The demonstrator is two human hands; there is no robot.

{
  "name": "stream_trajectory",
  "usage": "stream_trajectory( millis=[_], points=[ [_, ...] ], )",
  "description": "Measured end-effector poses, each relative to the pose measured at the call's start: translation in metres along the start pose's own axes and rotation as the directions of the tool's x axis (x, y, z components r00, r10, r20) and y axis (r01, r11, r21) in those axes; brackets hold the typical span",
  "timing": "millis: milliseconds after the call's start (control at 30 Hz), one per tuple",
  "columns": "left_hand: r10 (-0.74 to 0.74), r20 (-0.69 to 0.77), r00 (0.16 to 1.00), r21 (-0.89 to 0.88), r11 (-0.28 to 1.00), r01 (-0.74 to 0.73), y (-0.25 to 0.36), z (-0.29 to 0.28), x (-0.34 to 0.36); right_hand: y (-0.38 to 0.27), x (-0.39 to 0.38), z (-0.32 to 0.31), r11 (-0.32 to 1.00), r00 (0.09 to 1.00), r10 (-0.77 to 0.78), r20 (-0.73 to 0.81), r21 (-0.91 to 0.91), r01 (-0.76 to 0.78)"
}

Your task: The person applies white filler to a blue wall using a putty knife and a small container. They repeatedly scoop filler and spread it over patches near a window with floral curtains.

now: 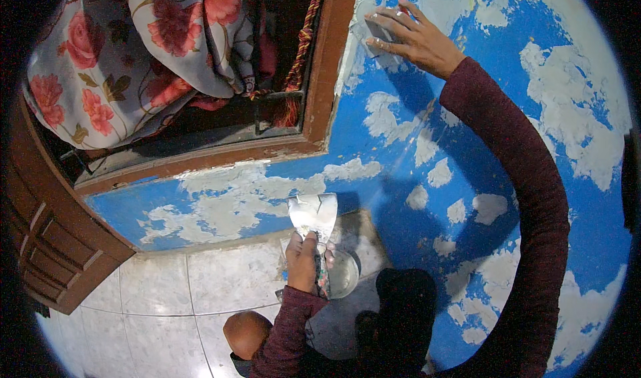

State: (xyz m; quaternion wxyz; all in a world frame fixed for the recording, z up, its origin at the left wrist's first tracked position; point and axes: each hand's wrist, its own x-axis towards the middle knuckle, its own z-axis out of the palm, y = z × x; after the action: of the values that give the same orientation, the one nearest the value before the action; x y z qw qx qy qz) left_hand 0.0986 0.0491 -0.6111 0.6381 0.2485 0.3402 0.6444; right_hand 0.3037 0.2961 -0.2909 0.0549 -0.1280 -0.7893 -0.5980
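Dark maroon long sleeves

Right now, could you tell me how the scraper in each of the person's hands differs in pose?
The left hand grips a broad, putty-smeared metal scraper upright, clear of the blue wall. The right hand presses a small flat scraper against that wall, high beside the brown window frame, fingers spread over it. Both carry pale filler.

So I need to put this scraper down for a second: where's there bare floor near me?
The tiled floor lies bare between the brown wooden door and the left hand, below the wall's foot. It is crowded right by that hand: its putty knife, a clear bowl and a dark heap against the blue wall.
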Motion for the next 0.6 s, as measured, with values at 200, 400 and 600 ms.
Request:
stream_trajectory(
  millis=[200, 400, 600],
  points=[
    [-0.002, 0.017, 1.0, -0.022, 1.0, 0.003, 0.0, 0.001, -0.001, 0.025, 0.008, -0.008, 0.987, 0.999, 0.016, -0.05, -0.16, -0.024],
    [0.013, 0.031, 0.999, -0.009, 1.0, -0.013, 0.003, 0.001, -0.005, 0.047, 0.004, -0.047, 0.978, 0.986, 0.147, -0.081, -0.135, -0.157],
    [0.007, 0.016, 1.0, 0.018, 1.0, -0.007, 0.001, 0.001, -0.003, 0.024, -0.019, -0.022, 0.966, 0.968, 0.236, -0.078, -0.086, -0.243]
  ],
)
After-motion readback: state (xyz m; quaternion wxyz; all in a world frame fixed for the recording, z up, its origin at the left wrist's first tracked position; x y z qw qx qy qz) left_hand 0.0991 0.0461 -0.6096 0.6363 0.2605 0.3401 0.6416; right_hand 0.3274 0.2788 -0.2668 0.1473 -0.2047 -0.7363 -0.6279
